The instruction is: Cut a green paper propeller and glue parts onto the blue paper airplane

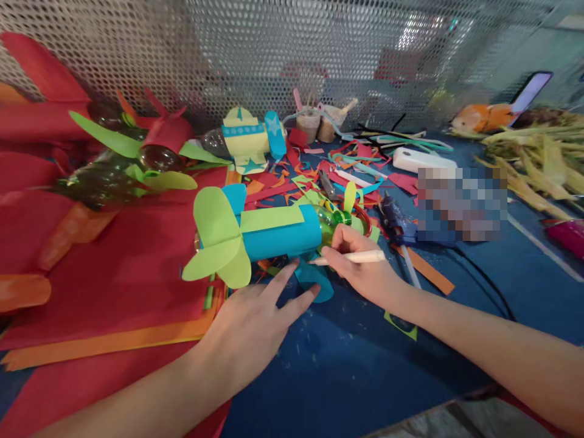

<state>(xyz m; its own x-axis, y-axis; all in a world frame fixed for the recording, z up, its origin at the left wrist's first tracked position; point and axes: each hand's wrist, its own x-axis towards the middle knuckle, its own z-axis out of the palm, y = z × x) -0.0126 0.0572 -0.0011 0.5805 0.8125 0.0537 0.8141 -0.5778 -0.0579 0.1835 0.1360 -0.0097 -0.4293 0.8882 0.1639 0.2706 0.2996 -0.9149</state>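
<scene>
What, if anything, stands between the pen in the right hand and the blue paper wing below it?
Nothing visible does. The right hand holds the pen with its tip right at the blue paper wing; contact is hard to confirm. The left hand reaches the wing too, but not between them.

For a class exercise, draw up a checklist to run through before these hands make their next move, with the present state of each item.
1. Pen firmly held: ok; it is in the right hand's grip.
2. Left hand at the blue wing: ok; fingers spread, a fingertip over it.
3. Pen tip touching the wing: cannot tell; the contact is too small to see.
4. Hands off the glue gun: ok; it lies beyond the right hand.
5. Glue gun cool: cannot tell.
6. Scraps tidied away: not ok; they are strewn behind the bottle.
</scene>
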